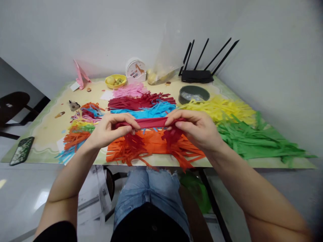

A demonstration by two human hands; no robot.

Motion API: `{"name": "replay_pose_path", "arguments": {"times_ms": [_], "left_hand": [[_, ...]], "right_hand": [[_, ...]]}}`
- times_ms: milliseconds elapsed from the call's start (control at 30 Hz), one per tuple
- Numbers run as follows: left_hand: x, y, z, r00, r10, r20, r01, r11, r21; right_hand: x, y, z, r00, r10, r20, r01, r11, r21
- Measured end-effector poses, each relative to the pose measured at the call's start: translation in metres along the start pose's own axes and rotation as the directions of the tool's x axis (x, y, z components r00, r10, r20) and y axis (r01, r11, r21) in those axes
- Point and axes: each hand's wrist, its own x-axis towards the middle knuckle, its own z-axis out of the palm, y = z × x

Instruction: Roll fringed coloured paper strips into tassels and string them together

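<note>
The left hand (111,128) and the right hand (199,129) hold a narrow, deep-red strip of thin paper (152,122) level between them; the fingers of each are closed on it, with red fringes hanging below both hands; the strip is above a bright-orange fringed paper sheet (156,143) at the near edge of the cream, green-bordered bench (47,129); beyond lies sky-blue fringed paper (158,109); to the right spread lemon-yellow fringed paper (217,107) and leaf-green fringed paper (262,143).
</note>
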Motion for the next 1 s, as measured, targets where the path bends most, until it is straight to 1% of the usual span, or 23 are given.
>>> {"name": "replay_pose_path", "arguments": {"times_ms": [67,167,233,300,333,400,467,500,567,700,833,933,1000], "left_hand": [[0.0,0.003,0.003,0.999,0.041,-0.021,-0.038,0.993,0.113],[-0.002,0.005,0.007,0.991,0.107,-0.086,-0.078,0.955,0.286],[-0.003,0.005,0.008,0.985,0.149,-0.091,-0.105,0.922,0.373],[-0.003,0.007,0.007,0.986,0.15,-0.078,-0.104,0.902,0.419],[-0.002,0.008,0.007,0.989,0.128,-0.069,-0.09,0.91,0.404],[0.002,0.011,0.005,0.999,0.041,-0.023,-0.032,0.951,0.307],[0.007,0.013,0.004,0.996,-0.065,0.061,0.049,0.97,0.236],[0.01,0.014,0.004,0.989,-0.107,0.097,0.081,0.967,0.241],[0.014,0.014,0.004,0.981,-0.147,0.124,0.104,0.949,0.298],[0.014,0.013,0.005,0.989,-0.125,0.076,0.088,0.926,0.368],[0.012,0.014,0.008,0.991,-0.121,0.049,0.092,0.911,0.402],[0.011,0.014,0.01,0.989,-0.146,0.037,0.123,0.923,0.364],[0.009,0.012,0.012,0.988,-0.152,0.001,0.146,0.951,0.273]], "right_hand": [[-0.001,-0.002,0.002,1.0,-0.021,-0.012,0.021,0.998,-0.059],[-0.003,-0.006,0.007,0.992,-0.078,-0.095,0.053,0.97,-0.239],[-0.006,-0.009,0.01,0.984,-0.133,-0.122,0.082,0.932,-0.353],[-0.008,-0.011,0.012,0.978,-0.18,-0.104,0.117,0.891,-0.439],[-0.009,-0.012,0.013,0.977,-0.198,-0.085,0.136,0.874,-0.467],[-0.01,-0.014,0.014,0.973,-0.227,-0.044,0.175,0.849,-0.498],[-0.011,-0.016,0.014,0.969,-0.247,-0.022,0.201,0.835,-0.512],[-0.012,-0.016,0.013,0.968,-0.249,-0.019,0.203,0.831,-0.518],[-0.012,-0.017,0.013,0.97,-0.24,-0.023,0.193,0.828,-0.527],[-0.012,-0.019,0.01,0.979,-0.198,-0.04,0.147,0.835,-0.529],[-0.006,-0.019,0.007,0.994,-0.112,0.018,0.106,0.859,-0.501],[0.0,-0.017,0.007,0.999,-0.032,0.037,0.045,0.891,-0.452],[0.0,-0.014,0.01,1.0,0.011,0.008,-0.007,0.926,-0.378]]}}
